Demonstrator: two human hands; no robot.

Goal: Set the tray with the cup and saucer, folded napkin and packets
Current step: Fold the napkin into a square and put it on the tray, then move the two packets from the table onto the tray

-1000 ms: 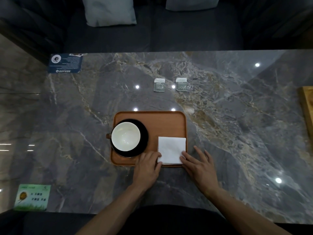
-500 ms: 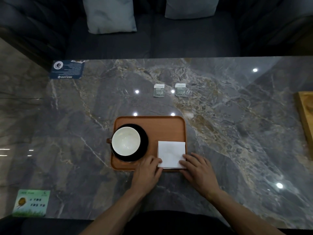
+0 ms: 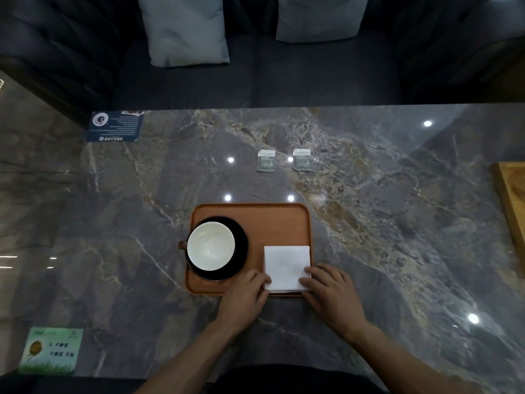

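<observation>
Fingers [image 3: 262, 279] of left hand [image 3: 246, 297] and right hand [image 3: 331, 295] curled, pinching near corners of folded white paper napkin [image 3: 286, 267] on brown rectangular wooden tray [image 3: 272, 223]. White cup [image 3: 210, 246] sits on black saucer [image 3: 241, 248], tray's left. Two small grey-green packets [image 3: 266, 160] lie apart on grey marble table [image 3: 383, 209], beyond tray.

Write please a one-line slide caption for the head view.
Both hands, left and right, press a folded white napkin on the brown tray; two packets wait beyond.
</observation>
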